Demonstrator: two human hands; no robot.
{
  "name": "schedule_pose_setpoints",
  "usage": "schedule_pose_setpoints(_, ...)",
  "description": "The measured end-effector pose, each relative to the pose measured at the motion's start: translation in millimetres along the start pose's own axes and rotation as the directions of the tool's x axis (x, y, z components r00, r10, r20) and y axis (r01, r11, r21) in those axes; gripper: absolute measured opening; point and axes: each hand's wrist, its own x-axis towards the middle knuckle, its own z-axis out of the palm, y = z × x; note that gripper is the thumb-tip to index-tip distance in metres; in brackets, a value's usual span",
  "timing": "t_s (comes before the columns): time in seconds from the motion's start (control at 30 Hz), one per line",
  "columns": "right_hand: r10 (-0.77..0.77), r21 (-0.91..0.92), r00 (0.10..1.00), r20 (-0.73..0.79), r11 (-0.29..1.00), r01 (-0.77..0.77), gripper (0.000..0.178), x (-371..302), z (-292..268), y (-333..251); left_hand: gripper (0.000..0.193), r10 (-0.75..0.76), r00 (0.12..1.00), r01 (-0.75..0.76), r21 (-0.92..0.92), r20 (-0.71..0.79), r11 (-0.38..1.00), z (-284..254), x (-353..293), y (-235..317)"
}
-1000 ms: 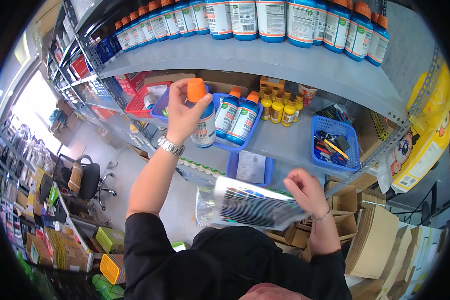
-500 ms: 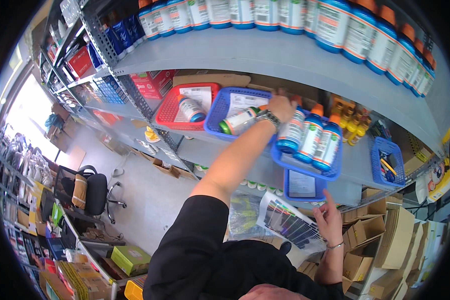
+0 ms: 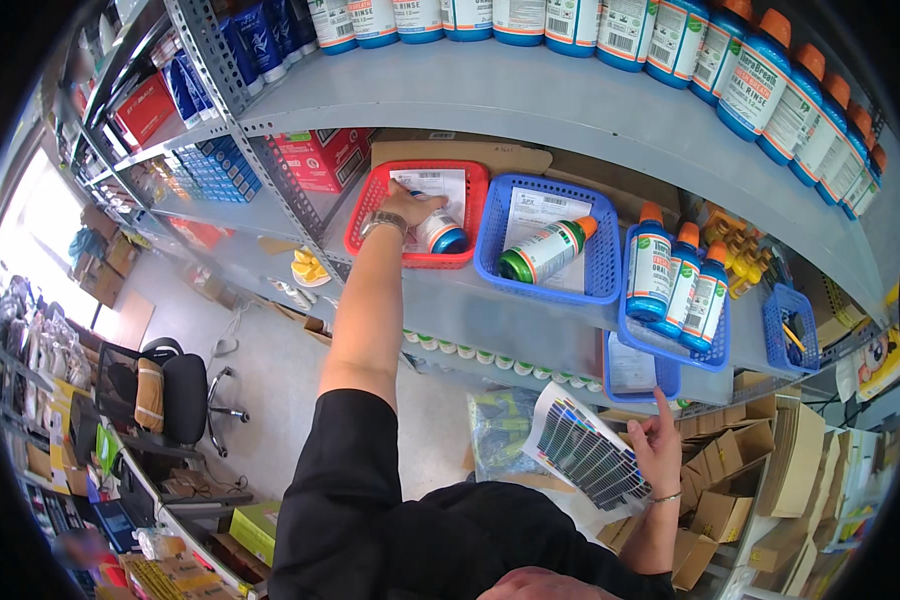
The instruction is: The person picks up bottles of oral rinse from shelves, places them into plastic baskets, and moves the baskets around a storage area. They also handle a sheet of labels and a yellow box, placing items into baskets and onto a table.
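Shelf-picking is the step in hand, we judge: our left hand (image 3: 407, 207) reaches into the red basket (image 3: 370, 215) on the shelf (image 3: 530, 95), fingers closing around a small blue-capped bottle (image 3: 440, 232) lying on a paper slip. Our right hand (image 3: 658, 452) holds the sheet of colour bars (image 3: 592, 458), forefinger raised. Next, we think, comes lifting the bottle over the basket's rim.

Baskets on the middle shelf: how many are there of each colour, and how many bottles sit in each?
Red basket: 1, with 1 bottle under the left hand.
Blue baskets: 3 on the shelf: one with 1 green bottle, one with 3 blue bottles, one small with no bottles.
Total: 4 baskets, 5 bottles.
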Motion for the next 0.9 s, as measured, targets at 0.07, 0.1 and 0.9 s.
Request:
schedule_pose_setpoints(0.07,-0.004,-0.013,1.000,0.025,1.000,0.004,0.067,-4.7,4.2,-7.8,0.134,-0.003,0.993,0.023,-0.178,0.115,0.984,-4.6,-0.2,2.8)
schedule_pose_setpoints(0.1,-0.011,-0.027,0.999,0.048,1.000,0.012,0.067,-6.4,4.2,-13.9,0.127,-0.034,0.999,0.036,-0.235,0.014,0.971,-7.0,-3.4,1.9)
schedule_pose_setpoints(0.9,-0.350,0.170,0.821,0.450,0.937,0.305,0.079,1.4,-22.5,-128.3,0.083,0.793,0.404,0.436,-0.666,-0.457,-0.606,-9.1,-266.2,54.3)
